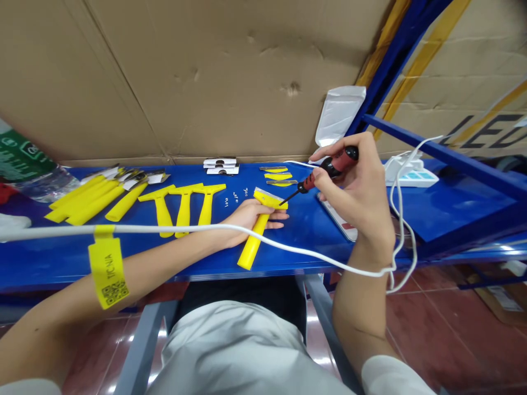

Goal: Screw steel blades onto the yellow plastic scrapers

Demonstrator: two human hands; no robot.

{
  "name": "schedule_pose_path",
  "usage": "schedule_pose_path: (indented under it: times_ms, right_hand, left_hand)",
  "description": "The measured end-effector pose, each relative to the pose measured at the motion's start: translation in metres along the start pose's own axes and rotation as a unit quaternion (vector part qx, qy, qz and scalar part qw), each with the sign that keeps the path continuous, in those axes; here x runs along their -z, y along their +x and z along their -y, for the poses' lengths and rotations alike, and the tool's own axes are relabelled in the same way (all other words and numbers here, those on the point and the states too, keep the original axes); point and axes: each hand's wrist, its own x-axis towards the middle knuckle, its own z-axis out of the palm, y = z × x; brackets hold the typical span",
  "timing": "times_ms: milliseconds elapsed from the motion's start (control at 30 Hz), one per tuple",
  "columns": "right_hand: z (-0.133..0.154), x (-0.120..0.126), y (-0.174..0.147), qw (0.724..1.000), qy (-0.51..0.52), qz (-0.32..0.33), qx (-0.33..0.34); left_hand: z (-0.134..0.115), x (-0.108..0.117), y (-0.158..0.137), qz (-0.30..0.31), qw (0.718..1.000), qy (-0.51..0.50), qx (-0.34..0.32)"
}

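Note:
My left hand (242, 222) is closed around a yellow scraper (254, 241), tilted with its blade end away from me. In my right hand (360, 192) is a screwdriver (337, 163) with a red and black handle. Its tip meets the scraper's head near the right end; the screw itself is too small to make out. Left of my left hand lie several yellow scraper handles (183, 211) without visible blades. Beyond the held scraper rest several yellow head pieces with metal edges (279, 176). Small screws (234, 197) are scattered on the blue shelf.
Finished-looking scrapers with dark heads (99, 197) lie at the left beside a plastic bottle (31, 164). Small white-and-black packs (221, 165) stand at the back. A white cable (288, 251) crosses in front of me. A phone (337, 219) and power strip (411, 171) are at the right.

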Motion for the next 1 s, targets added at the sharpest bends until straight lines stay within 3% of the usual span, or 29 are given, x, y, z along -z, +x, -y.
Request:
schedule_pose_path:
  times_ms: [200,433,633,833,1000]
  right_hand:
    - [0.0039,-0.0038,0.0022,0.996,-0.025,-0.083,-0.037]
    - [0.0055,-0.0016,0.0025,0.998,-0.037,-0.047,-0.013]
    - [0.0073,-0.0014,0.0031,0.990,-0.102,-0.093,0.003]
    - [0.0100,-0.0007,0.0035,0.992,-0.105,-0.069,0.016]
    - [0.0094,-0.0020,0.0040,0.989,-0.107,-0.106,0.013]
  left_hand:
    - [0.0007,0.0010,-0.0005,0.012,1.000,0.008,0.002]
    - [0.0008,0.0015,0.0020,0.010,1.000,0.011,0.007]
    - [-0.0008,0.0000,-0.0011,0.015,1.000,0.019,0.007]
    - [-0.0010,0.0000,-0.0013,0.017,0.999,0.029,0.008]
    - [-0.0013,0.0011,-0.0014,0.025,0.999,0.027,0.005]
